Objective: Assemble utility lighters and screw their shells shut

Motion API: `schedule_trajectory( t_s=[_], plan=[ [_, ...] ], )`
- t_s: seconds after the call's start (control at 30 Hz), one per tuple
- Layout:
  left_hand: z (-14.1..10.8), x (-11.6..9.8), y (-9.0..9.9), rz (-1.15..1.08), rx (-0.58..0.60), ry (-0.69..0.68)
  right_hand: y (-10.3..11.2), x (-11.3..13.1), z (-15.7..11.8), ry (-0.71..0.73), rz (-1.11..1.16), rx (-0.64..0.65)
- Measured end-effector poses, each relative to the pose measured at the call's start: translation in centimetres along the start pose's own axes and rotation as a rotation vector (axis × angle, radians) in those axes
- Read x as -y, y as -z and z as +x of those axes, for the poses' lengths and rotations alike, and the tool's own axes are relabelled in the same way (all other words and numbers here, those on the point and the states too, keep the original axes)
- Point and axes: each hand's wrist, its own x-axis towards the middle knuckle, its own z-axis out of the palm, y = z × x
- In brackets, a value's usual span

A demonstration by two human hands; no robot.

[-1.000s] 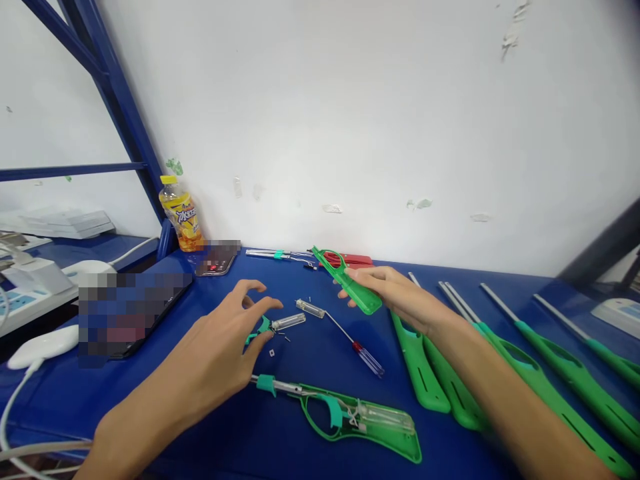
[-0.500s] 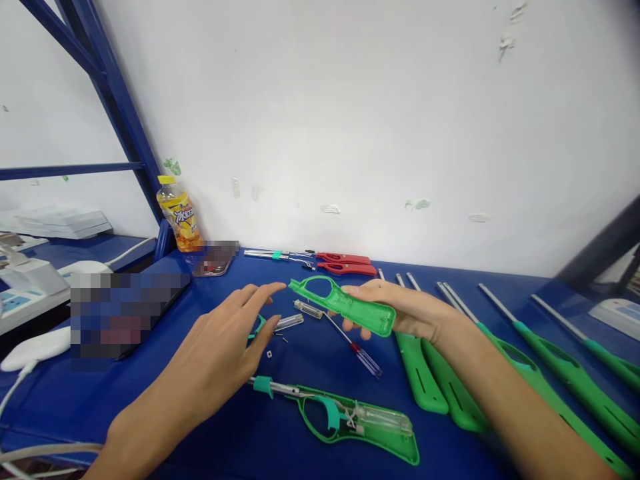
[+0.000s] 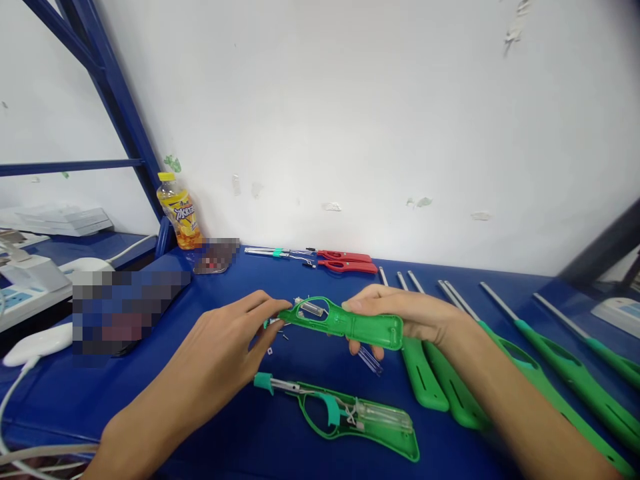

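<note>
Between my hands is a green lighter half-shell [image 3: 375, 328], its hollow inner side showing. My right hand [image 3: 385, 310] grips the wide handle end, thumb on top and fingers beneath. At the narrow tip, the fingers of my left hand [image 3: 245, 327] pinch the shell. Below it on the blue table lies an opened green lighter [image 3: 360, 423], with a clear fuel tank [image 3: 385, 417], a teal trigger [image 3: 330, 408], wires and a metal tube in its shell. A screwdriver [image 3: 370, 361] lies partly hidden behind the held shell, and a loose clear tank [image 3: 313, 308] shows through its loop.
Several green long-necked lighters [image 3: 545, 347] lie at the right. Red lighter shells [image 3: 347, 265] and metal tubes with wires [image 3: 275, 253] are along the wall. A drink bottle [image 3: 181, 213], blurred-out items and a power strip [image 3: 35, 293] stand at left.
The green half-shell has come down slightly and turned more level. My left hand has closed on its narrow tip, where its fingers were apart before. My right hand keeps its grip.
</note>
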Motion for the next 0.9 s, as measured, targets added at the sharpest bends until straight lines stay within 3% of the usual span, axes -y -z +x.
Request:
schedule_trajectory(
  t_s=[0.2,0.5,0.63,0.9],
  plan=[
    [0.0,-0.2,0.2,-0.039,0.089,-0.057,-0.3,1.2,-1.2,-0.071,-0.112,0.034],
    [-1.6,-1.5,-0.1,-0.180,0.260,-0.137,-0.7,3.0,-2.2,-0.164,-0.541,0.124],
    [-1.6,-2.0,-0.1,-0.203,0.351,-0.168,-1.2,2.9,-2.1,-0.178,-0.545,0.154],
    [-1.4,-1.3,-0.5,-0.173,0.400,-0.217,-1.6,2.1,-1.6,-0.226,-0.409,0.257]
  ],
)
